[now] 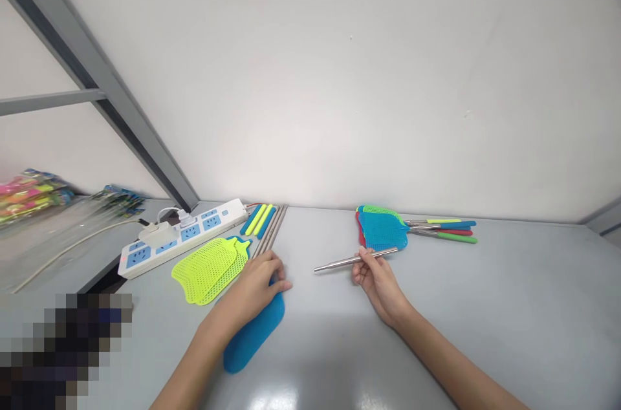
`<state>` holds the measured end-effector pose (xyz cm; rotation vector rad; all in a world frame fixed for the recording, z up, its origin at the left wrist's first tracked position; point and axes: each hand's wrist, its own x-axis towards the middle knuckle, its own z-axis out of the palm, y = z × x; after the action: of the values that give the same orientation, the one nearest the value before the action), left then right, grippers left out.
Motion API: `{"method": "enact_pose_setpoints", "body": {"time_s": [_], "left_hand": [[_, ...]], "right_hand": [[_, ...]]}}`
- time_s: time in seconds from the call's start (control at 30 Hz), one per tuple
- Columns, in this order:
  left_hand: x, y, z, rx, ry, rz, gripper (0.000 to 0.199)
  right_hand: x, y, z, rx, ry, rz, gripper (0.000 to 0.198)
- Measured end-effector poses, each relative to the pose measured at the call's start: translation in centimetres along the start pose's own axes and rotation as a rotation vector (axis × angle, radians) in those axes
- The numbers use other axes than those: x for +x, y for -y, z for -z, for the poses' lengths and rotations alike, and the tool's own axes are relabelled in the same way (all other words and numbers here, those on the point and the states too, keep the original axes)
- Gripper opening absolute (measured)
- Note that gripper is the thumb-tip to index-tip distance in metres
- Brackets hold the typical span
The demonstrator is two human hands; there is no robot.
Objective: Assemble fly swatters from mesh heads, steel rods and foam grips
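Note:
My left hand (pixel 262 284) has its fingers closed round the narrow end of a blue fly swatter head (pixel 255 335), whose broad end points toward me. Between the thumb and fingers of my right hand (pixel 378 284) is a slim metal telescopic rod (pixel 337 264), its thinner end pointing left. The rod and the blue head are apart. Just beyond my left hand lie yellow-green perforated swatter heads (pixel 208 271), with a bit of blue showing beneath. Several bare metal rods (pixel 274 229) lie beside blue and yellow handle grips (pixel 257 221).
Complete fly swatters (pixel 385 230) in several colours lie stacked past my right hand, handles to the right. A white power strip (pixel 169 245) with plugs stands at the left. Plastic-bagged goods (pixel 33 196) lie beyond the grey metal frame (pixel 116 99). A pale wall closes off the back.

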<state>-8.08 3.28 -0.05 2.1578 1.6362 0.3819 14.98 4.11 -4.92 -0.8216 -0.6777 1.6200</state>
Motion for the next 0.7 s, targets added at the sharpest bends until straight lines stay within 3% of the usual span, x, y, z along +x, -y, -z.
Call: {"method": "enact_pose_setpoints", "body": {"time_s": [0.2,0.47,0.7], "left_hand": [[0.1,-2.3,-1.4,-0.046,-0.13,-0.201,0.015],[0.3,-3.3,-3.0,-0.178,-0.04,-0.188,0.017],[0.6,-3.3,-3.7,-0.239,-0.091,-0.213,0.014]], "right_hand": [[0.0,0.1,-0.2,0.049,-0.061,0.003,0.019],[0.0,0.1,-0.3,0.06,-0.08,0.014,0.019],[0.0,-0.2,-0.2,0.065,-0.097,0.063,0.018]]}}
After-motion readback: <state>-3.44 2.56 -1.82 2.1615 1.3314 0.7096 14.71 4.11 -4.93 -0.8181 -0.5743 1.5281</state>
